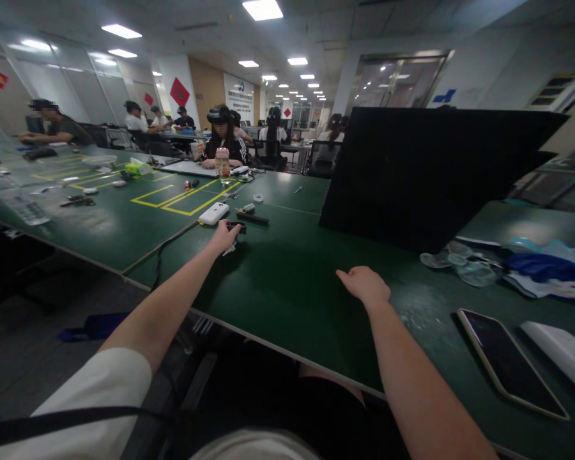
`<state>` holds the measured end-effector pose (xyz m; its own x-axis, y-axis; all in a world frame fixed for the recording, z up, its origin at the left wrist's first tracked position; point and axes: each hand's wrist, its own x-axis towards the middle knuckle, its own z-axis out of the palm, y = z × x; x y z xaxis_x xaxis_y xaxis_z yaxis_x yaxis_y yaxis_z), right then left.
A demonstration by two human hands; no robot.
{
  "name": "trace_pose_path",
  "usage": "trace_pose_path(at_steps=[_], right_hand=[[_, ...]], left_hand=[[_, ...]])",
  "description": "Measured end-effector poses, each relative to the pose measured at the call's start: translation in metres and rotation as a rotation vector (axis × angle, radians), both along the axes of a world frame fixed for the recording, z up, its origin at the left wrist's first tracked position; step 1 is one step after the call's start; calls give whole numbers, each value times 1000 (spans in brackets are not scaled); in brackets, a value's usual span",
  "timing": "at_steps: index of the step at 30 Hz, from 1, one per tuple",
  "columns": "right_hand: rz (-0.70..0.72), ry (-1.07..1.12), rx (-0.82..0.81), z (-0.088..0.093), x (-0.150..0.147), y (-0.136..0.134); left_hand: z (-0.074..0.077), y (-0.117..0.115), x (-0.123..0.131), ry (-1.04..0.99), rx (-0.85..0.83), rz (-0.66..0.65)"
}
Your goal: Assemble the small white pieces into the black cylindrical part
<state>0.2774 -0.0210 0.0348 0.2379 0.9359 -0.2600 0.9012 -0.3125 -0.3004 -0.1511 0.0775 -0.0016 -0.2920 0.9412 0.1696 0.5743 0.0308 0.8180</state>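
A clear plastic bottle [26, 203] lies at the far left of the green bench [287, 281]. A white rounded device [214, 213] lies just beyond the left hand [224, 237]. The left hand grasps a small black object [241, 227] at its fingertips, above the bench. A dark bar [253, 218] lies near this object, on its far side. The right hand [367, 285] is well apart, thumb side toward the left; its fingers are hidden, so its grip state cannot be determined. A large black panel [426, 172] stands tilted beyond it. A phone [510, 361] lies at right, beside a white case [563, 354].
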Motion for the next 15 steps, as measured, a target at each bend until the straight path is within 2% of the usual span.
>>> trace_pose_path(at_steps=[5,8,12,15], right_hand=[[-11,-34,38,6,-4,-11],[-40,10,46,8,-3,-15],[-102,112,135,10,-2,-16],[-156,91,238,12,-3,-14]], left_hand=[[-2,-16,62,239,-51,-321],[1,-34,116,283,-30,-479],[7,-65,195,290,9,-764],[9,-90,248,314,28,-864]])
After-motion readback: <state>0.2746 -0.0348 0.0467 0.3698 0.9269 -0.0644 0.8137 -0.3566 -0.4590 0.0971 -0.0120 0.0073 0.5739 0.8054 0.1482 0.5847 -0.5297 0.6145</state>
